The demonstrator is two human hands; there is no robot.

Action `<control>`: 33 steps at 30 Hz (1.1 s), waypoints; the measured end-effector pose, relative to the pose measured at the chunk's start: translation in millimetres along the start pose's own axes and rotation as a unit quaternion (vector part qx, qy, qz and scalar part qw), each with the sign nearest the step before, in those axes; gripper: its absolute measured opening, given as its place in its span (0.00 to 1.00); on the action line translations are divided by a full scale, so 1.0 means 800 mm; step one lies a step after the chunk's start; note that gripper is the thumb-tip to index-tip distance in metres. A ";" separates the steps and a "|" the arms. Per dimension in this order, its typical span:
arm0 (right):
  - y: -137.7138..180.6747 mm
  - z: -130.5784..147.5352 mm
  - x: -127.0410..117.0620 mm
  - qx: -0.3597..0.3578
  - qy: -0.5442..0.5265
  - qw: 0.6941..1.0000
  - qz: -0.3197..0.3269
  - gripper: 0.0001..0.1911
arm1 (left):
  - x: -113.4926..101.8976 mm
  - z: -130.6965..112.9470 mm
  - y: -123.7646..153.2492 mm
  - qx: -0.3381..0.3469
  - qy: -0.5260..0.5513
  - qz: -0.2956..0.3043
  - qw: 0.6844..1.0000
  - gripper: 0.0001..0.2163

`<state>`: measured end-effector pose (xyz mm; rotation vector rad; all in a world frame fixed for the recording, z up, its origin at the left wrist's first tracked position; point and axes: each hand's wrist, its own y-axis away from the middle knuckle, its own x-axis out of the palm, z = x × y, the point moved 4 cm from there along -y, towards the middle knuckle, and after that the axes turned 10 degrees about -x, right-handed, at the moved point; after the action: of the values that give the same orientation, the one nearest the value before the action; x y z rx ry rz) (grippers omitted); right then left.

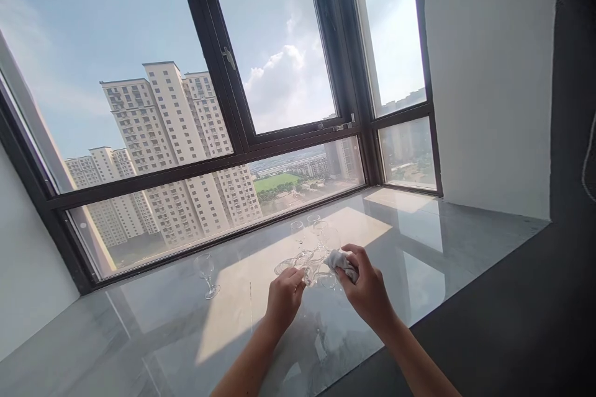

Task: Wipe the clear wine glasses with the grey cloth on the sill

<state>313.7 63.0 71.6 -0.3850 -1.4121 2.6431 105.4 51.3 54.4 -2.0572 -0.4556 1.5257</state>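
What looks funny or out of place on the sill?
Just one glass: it stands alone at the left of the sill, away from the other glasses bunched near the cloth. I see no spill; any cracks would be too small to tell.

One glass (207, 274) stands left of clustered glasses (321, 234).

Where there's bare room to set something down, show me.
Bare sill shows between the lone glass and left hand, and between the right hand and right wall. Crowded: between and beyond the hands, with clustered glasses and cloth.
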 end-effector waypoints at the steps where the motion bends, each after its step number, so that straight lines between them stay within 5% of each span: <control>1: 0.001 -0.001 0.001 -0.002 0.004 1.000 0.010 0.15 | 0.001 0.001 0.000 -0.009 -0.006 0.010 1.000 0.12; 9: 0.006 -0.008 0.005 0.006 0.003 0.998 0.062 0.15 | 0.007 0.007 -0.002 -0.066 -0.030 0.063 0.995 0.15; 15: 0.015 -0.008 0.018 0.021 -0.034 0.989 0.139 0.17 | 0.007 0.004 -0.002 -0.001 -0.071 0.081 0.994 0.14; 20: 0.013 -0.004 0.017 0.087 -0.154 0.976 0.128 0.17 | 0.006 -0.001 0.001 0.012 -0.028 0.101 0.994 0.10; 26: 0.008 -0.013 0.006 0.193 -0.286 0.939 -0.002 0.26 | 0.027 0.001 0.001 -0.062 0.180 0.135 0.972 0.09; 30: 0.012 -0.035 -0.006 0.196 -0.205 0.951 -0.123 0.29 | 0.050 0.019 -0.003 -0.165 0.284 0.140 0.934 0.10; 33: 0.019 -0.053 -0.007 0.177 -0.127 0.964 -0.150 0.30 | 0.057 0.030 -0.004 -0.206 0.318 0.116 0.918 0.13</control>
<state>331.1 87.5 37.0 0.1963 -0.9237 2.6742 96.7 84.6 15.6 -2.8607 -0.2935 0.8169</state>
